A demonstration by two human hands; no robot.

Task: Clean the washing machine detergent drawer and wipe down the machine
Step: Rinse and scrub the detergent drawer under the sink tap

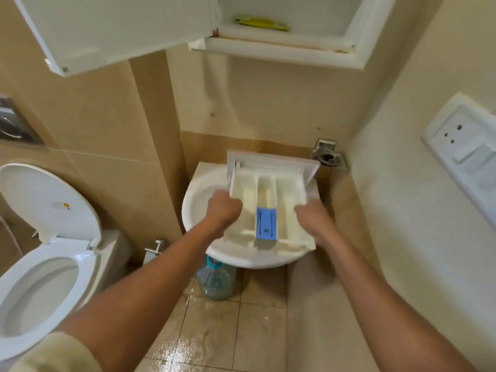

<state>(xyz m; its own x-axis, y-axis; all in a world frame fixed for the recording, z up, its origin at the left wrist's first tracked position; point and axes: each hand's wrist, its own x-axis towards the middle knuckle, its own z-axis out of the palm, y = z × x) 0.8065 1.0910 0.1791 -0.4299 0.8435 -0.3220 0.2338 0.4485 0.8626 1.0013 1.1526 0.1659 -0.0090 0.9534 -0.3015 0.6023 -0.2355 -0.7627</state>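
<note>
White plastic fills our grip: we hold the drawer (268, 200) over the basin (198, 200), its front panel turned away toward the wall and its open compartments facing up. A blue insert (266, 223) sits in the middle channel at the near end. The drawer covers most of the basin, so the bowl and any tap are out of sight, and only the left curve and near rim show. The right side of the picture is smeared by motion, and the right hand (312, 214) is soft at the edges.

Both arms reach straight forward from the bottom corners, forearms bare. Our left hand (224, 210) is closed in a fist on the drawer's left wall, knuckles up. The right hand is clamped on the right wall, its fingers hidden under the plastic.

A bottle (216, 280) stands on the wet floor beneath the basin, its top partly cut off by the rim. The toilet (40, 277) at left runs out of frame. Overhead, a cupboard (281, 47) hangs open with something yellow (261, 22) inside, too blurred to name. No washing machine appears anywhere.
</note>
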